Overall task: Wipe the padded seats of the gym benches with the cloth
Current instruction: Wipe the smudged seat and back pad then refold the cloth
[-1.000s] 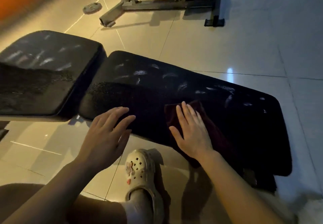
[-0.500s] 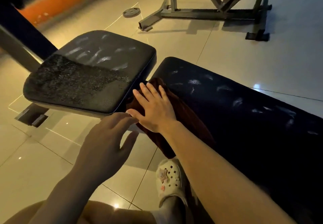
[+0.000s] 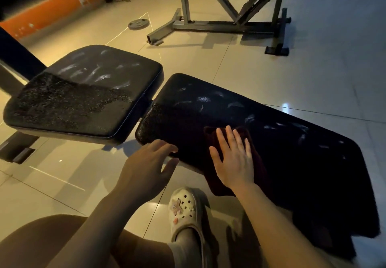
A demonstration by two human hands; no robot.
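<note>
Flat-palmed, the right hand (image 3: 234, 159) presses the dark red cloth (image 3: 217, 182) onto the long back pad's (image 3: 292, 163) near edge for full wiping contact, while the left hand (image 3: 146, 171), fingers relaxed and empty, touches that edge, probably steadying.

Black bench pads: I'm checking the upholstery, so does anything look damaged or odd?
Both the square black seat pad and the long black back pad show pale streaks on their far halves. Whether these are scuffs, residue or glare cannot be told.

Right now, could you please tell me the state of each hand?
Left hand: open, fingertips at the long black padded bench edge.
Right hand: open, pressing the dark red cloth flat.
</note>
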